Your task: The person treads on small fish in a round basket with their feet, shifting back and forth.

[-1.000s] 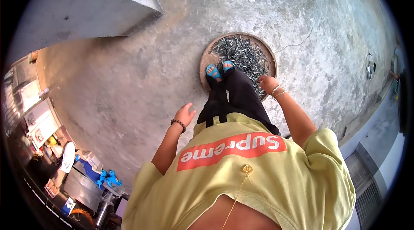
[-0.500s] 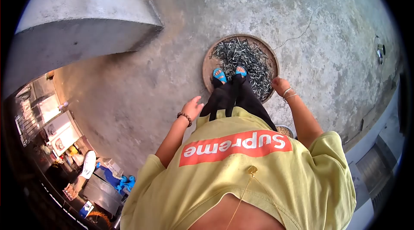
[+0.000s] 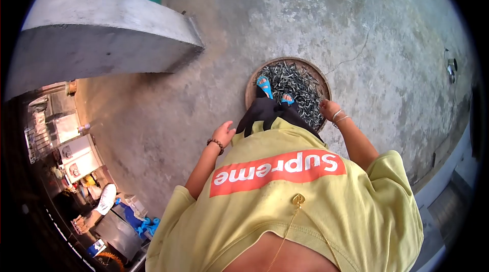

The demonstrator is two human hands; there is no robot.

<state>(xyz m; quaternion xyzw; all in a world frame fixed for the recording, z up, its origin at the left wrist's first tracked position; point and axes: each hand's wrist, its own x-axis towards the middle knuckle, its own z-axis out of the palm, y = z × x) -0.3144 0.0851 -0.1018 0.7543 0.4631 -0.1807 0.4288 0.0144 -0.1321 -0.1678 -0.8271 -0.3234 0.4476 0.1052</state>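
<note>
Sandals point(image 3: 264, 87), two, show against one round tray point(image 3: 251, 91); the left now leads, not the right. Left hand point(image 3: 222, 133) hangs empty, fingers apart; right hand point(image 3: 329, 110) curls, its hold I can't tell.

Pieces point(image 3: 300, 82) lie in a tray point(image 3: 251, 90) on the floor point(image 3: 168, 119), right of a wall point(image 3: 109, 50).

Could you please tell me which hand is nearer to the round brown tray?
Right. The bare right hand overlaps the round brown tray at its right edge in this view; contact is unclear. The bare left hand is apart, off the tray's left side.
</note>
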